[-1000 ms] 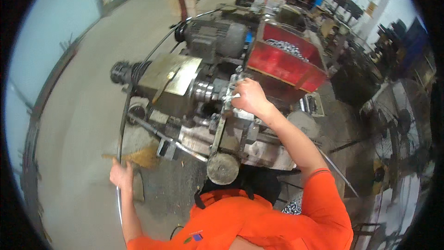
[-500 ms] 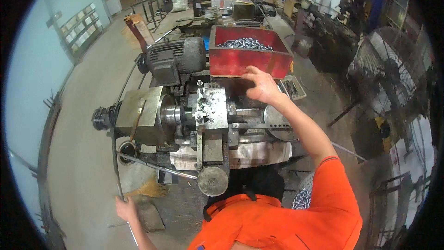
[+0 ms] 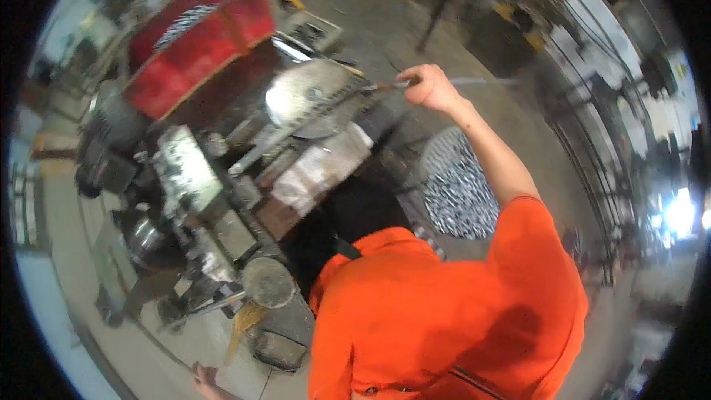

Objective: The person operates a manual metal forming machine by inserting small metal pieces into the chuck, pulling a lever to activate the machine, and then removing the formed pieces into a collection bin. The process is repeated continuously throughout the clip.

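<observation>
At the right of the machine, my right hand [image 3: 433, 90] is closed round a thin lever rod [image 3: 386, 87]. The rod runs in line with a flat bar with holes [image 3: 278, 133], which crosses over a round metal disc [image 3: 300, 90]. Low at the left, my left hand [image 3: 204, 379] is blurred and partly cut off by the rim; its fingers look wrapped round a long dark rod [image 3: 159, 344] leading up to the machine. Between them sits the metal machine block [image 3: 189, 170], with a smaller round plate [image 3: 268, 282] nearest my body.
A red box [image 3: 200, 59] of small metal pieces stands behind the machine. On the floor at my right, a round basket [image 3: 444, 150] holds many shiny metal pieces [image 3: 463, 200]. A small tray [image 3: 315, 30] lies beyond the disc. A broom head [image 3: 244, 322] lies at lower left.
The view has swung to the right and tilted. My right hand, open in the air near the red box before, now grips the lever rod. My left hand stays at the long dark rod.
</observation>
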Demonstrator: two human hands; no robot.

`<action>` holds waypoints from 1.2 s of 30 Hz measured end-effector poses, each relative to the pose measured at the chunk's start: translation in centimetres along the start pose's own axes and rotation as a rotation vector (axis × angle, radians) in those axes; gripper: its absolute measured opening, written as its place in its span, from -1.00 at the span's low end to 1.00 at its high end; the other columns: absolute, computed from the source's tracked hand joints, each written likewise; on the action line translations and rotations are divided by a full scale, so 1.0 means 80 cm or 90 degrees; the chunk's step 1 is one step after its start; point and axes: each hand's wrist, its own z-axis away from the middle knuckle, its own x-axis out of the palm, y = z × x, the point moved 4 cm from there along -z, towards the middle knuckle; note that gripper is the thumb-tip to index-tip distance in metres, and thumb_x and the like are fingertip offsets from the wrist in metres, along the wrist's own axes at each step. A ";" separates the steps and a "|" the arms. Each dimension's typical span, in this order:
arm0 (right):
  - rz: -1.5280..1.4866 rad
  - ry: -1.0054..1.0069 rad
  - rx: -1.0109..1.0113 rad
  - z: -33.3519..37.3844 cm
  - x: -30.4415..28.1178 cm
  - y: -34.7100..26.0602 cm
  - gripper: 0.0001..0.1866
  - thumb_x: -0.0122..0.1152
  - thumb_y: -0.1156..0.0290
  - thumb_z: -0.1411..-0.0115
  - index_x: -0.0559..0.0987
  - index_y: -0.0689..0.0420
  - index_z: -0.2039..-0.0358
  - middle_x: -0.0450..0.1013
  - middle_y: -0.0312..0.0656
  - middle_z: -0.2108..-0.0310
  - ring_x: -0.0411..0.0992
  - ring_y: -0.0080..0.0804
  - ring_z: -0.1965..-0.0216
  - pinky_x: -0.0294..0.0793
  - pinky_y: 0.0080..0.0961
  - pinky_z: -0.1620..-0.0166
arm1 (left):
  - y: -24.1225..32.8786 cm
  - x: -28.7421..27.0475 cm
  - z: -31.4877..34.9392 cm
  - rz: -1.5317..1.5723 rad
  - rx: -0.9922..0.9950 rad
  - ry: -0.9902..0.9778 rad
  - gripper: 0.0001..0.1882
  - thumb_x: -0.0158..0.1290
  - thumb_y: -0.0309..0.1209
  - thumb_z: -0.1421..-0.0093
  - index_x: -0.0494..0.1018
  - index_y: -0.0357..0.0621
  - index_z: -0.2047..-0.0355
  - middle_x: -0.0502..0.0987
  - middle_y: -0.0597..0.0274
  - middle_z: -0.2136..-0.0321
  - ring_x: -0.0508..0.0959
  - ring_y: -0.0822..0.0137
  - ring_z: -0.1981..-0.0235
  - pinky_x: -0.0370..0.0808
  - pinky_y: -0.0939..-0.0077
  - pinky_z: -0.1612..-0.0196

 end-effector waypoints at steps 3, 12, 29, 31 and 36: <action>0.033 0.071 0.139 0.093 -0.021 0.112 -0.58 0.14 0.32 0.25 0.61 0.15 0.29 0.50 0.04 0.30 0.48 -0.07 0.22 0.45 -0.35 0.10 | 0.101 0.079 0.015 -0.152 0.001 -0.048 -0.44 0.12 -0.04 -0.05 0.45 -0.18 0.05 0.55 -0.24 0.41 0.58 0.04 0.39 0.52 0.22 0.34; 0.293 -0.123 0.416 0.203 0.090 0.317 -0.71 0.03 0.27 0.11 0.63 0.09 0.43 0.50 0.03 0.28 0.46 -0.05 0.19 0.45 -0.34 0.06 | -0.028 -0.024 -0.102 0.006 -0.236 0.041 -0.64 0.14 -0.21 -0.09 0.41 -0.04 0.13 0.39 0.25 0.63 0.40 0.36 0.59 0.44 0.35 0.43; 0.328 -0.180 0.498 0.187 0.152 0.340 -0.52 0.12 0.15 0.08 0.53 0.21 0.19 0.38 0.06 0.04 0.38 -0.12 0.00 0.37 -0.36 -0.05 | 0.030 0.023 -0.039 0.063 -0.087 -0.049 -0.51 0.18 -0.32 -0.05 0.33 -0.31 0.07 0.38 0.16 0.61 0.40 0.33 0.62 0.44 0.41 0.47; 0.316 -0.199 0.502 0.183 0.150 0.335 -0.53 0.11 0.16 0.08 0.54 0.20 0.20 0.38 0.06 0.04 0.38 -0.13 0.01 0.37 -0.37 -0.05 | 0.028 0.021 -0.040 0.047 -0.094 -0.026 -0.51 0.18 -0.32 -0.05 0.32 -0.32 0.06 0.37 0.16 0.63 0.39 0.32 0.63 0.44 0.40 0.47; 0.350 -0.167 0.439 0.192 0.155 0.347 -0.57 0.08 0.19 0.07 0.54 0.20 0.22 0.39 0.07 0.06 0.39 -0.13 0.01 0.39 -0.36 -0.03 | 0.013 0.007 -0.056 0.070 -0.124 -0.007 -0.51 0.16 -0.33 -0.07 0.31 -0.28 0.04 0.35 0.11 0.64 0.39 0.25 0.63 0.46 0.29 0.44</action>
